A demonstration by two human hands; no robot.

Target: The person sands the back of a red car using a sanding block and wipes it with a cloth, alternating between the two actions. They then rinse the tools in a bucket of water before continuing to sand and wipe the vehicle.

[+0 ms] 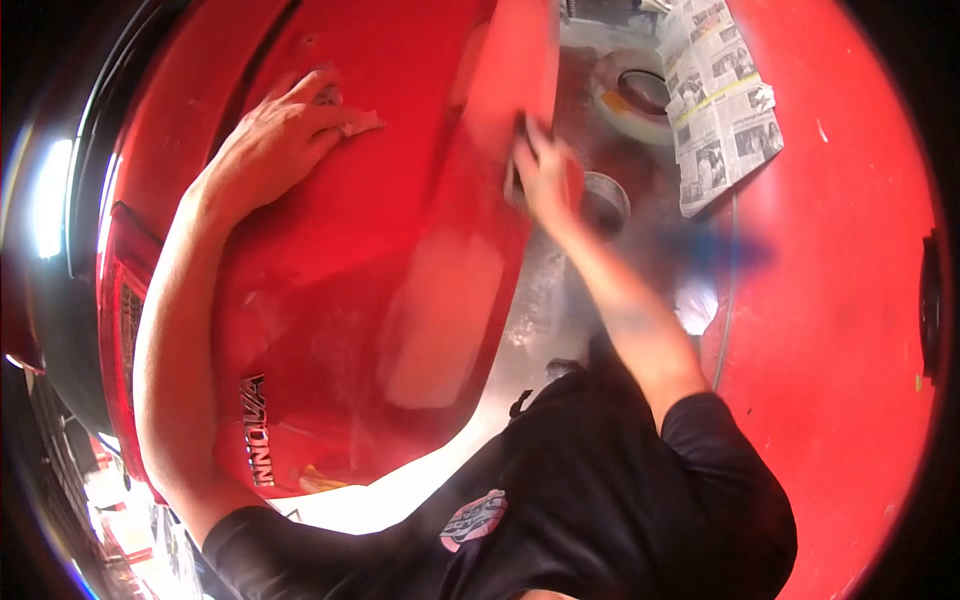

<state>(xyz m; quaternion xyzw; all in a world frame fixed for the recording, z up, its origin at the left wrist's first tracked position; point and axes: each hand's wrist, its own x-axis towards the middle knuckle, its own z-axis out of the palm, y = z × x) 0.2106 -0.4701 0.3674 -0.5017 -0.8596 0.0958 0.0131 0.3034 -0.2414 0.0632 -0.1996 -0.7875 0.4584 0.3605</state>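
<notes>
My left hand rests on the red car panel, fingers curled over a small crumpled pinkish cloth. Along the panel's right edge, my right hand is closed around a dark sanding block, partly hidden by the fingers and blurred. The block is against the panel, just below a pale, dull strip. Another dull patch shows lower on the same panel. Chrome INNOVA lettering sits near the panel's bottom left.
A round container stands below, beside my right wrist. Behind it lies a roll of tape. Printed newspaper hangs against another red panel on the right. A tail light borders the left side.
</notes>
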